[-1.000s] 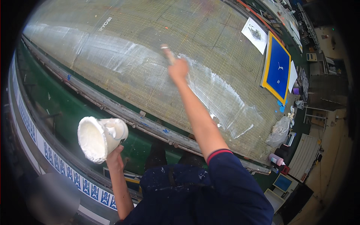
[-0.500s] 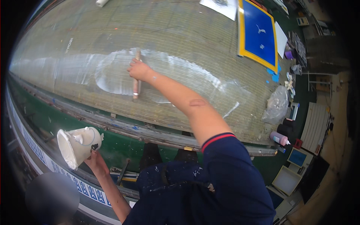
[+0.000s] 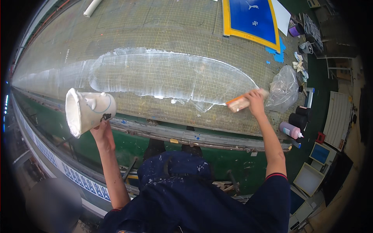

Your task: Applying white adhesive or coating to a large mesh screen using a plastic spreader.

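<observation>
My left hand (image 3: 102, 135) holds a white plastic bucket (image 3: 87, 112), tilted off the near edge, its rim caked with thick white paste. My right hand (image 3: 255, 100) grips a squeegee (image 3: 237, 104) with a pale wooden body and orange blade, on the long gridded table top (image 3: 163, 35) toward its right end. A thin, streaky white band (image 3: 155, 73) stretches leftward from the squeegee across the table. A crumpled clear plastic bag (image 3: 283, 87) lies just right of my right hand.
A yellow-framed blue screen (image 3: 252, 19) lies at the back right, beside blue scraps (image 3: 278, 54). A white roll (image 3: 92, 7) lies farther left. Bottles (image 3: 289, 131) and dark containers (image 3: 297, 121) stand at the right end. A metal rail (image 3: 182, 141) runs along the near edge.
My right hand and squeegee have swept from mid-table to the right end, and the white band is more evenly spread. My left hand has raised the bucket slightly.
</observation>
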Demonstrator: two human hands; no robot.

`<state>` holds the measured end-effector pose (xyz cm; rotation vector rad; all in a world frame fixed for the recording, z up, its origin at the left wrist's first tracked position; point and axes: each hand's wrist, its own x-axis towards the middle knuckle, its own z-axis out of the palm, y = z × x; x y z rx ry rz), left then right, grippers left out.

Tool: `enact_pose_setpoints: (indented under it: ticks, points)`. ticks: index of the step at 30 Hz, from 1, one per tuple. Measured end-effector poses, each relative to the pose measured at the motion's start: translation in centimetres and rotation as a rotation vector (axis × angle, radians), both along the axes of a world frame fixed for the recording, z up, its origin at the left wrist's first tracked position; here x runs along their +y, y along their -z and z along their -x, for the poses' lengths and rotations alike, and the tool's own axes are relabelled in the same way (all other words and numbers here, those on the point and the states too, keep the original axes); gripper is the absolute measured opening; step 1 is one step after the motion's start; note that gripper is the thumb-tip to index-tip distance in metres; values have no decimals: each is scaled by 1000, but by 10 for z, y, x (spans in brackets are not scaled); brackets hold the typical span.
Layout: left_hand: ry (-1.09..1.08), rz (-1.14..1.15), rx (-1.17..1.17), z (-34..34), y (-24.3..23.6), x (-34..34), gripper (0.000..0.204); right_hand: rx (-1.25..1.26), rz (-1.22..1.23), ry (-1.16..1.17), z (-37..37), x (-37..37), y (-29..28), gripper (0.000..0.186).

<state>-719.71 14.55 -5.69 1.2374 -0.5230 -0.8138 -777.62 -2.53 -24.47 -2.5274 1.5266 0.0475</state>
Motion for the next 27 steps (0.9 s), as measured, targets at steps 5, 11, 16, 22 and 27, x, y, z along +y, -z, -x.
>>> enact_pose_setpoints:
  ticks: [5, 11, 16, 22, 27]
  points:
    - [46, 9, -3, 1, -1, 4, 76, 19, -61, 547, 25, 77, 0, 30]
    - [-34, -74, 78, -41, 4, 22, 91, -131, -79, 1111, -45, 99, 37, 30]
    - [-34, -89, 87, -114, 18, 57, 90, -145, -131, 1035, -255, 81, 31, 23]
    - [-70, -154, 114, -214, 41, 110, 84, -338, -184, 770, -526, 67, 16, 22]
    - [-158, -136, 0, -274, 44, 126, 75, -252, -10, 2, -667, 59, 36, 22]
